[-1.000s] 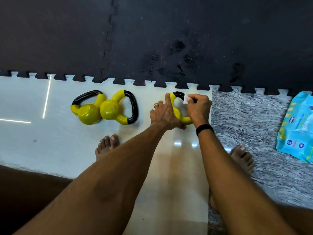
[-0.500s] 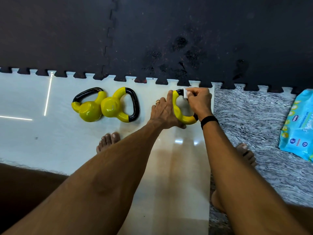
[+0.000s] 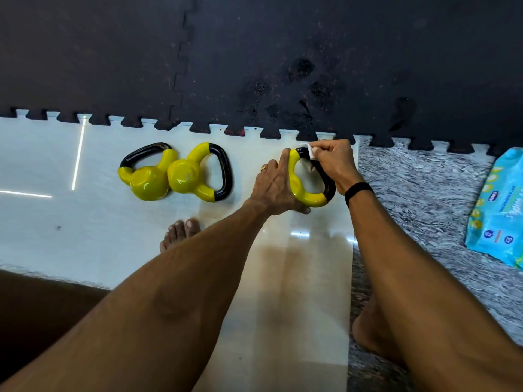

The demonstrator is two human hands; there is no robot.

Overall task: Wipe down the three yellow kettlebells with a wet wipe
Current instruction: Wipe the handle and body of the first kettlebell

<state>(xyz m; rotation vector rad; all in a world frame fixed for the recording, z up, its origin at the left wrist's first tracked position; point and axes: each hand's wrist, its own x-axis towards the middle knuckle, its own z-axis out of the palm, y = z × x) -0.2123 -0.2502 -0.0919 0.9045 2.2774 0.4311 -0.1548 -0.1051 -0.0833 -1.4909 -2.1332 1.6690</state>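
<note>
White wet wipe (image 3: 310, 150) higher on handle (image 3: 317, 165) now

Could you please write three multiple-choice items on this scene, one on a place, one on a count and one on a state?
1. Where does the blue wet wipe pack lie?
A. on the black mat
B. on the grey patterned floor at the right
C. between the kettlebells

2. How many yellow kettlebells lie untouched at the left?
A. one
B. two
C. three

3. What does the right hand do?
A. pinches a white wipe against the black handle
B. rests flat on the floor
C. lifts the pack

Answers: 1 B, the pack sits on grey floor at the right edge. 2 B, a left kettlebell and a middle kettlebell touch each other; the left hand holds the third kettlebell. 3 A, white shows at its fingertips on the handle.
</note>
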